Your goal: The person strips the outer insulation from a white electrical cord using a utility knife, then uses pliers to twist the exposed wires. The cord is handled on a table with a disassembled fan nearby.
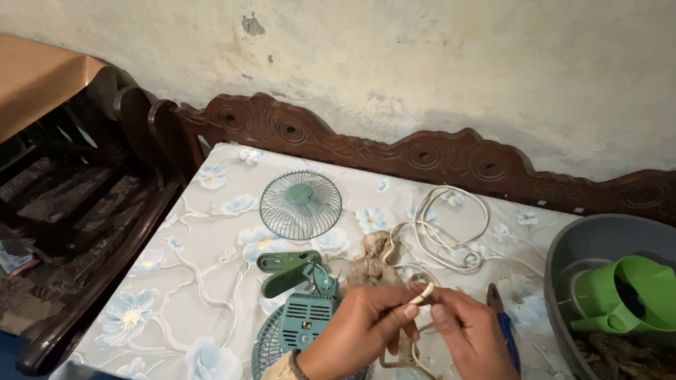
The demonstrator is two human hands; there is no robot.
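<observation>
Left hand: fingers curled, thumb and forefinger pinched on the end of a cream power cord, held just above the table.
Right hand: fingers bent, tips pinched on the same cord end, facing the left hand and almost touching it.

Power cord: the worked end sits between the two hands; the rest runs off in loose loops on the table behind them, near a knot of brownish string or rag.

Small green clip fan, taken apart:
- front wire grille, round, lying flat and detached, well apart from the body;
- motor housing, teal, slotted back upward, resting on the rear grille, just beside the left wrist;
- clamp, dark green, lying next to the housing.

Pliers: blue-handled, on the table just beyond the right hand, not in use.

Grey plastic tub: at the table's right edge, holding a green jug and dark clutter too dim to identify.

Table: covered in a pale oilcloth with blue flowers; carved dark wooden bench back behind.

Progress, as judged: disassembly appears complete, the grille off and the housing exposed. Work on the cord end looks underway; whether bare wire shows cannot be told. Cord is not joined to the housing; grille and clamp remain unfitted.
</observation>
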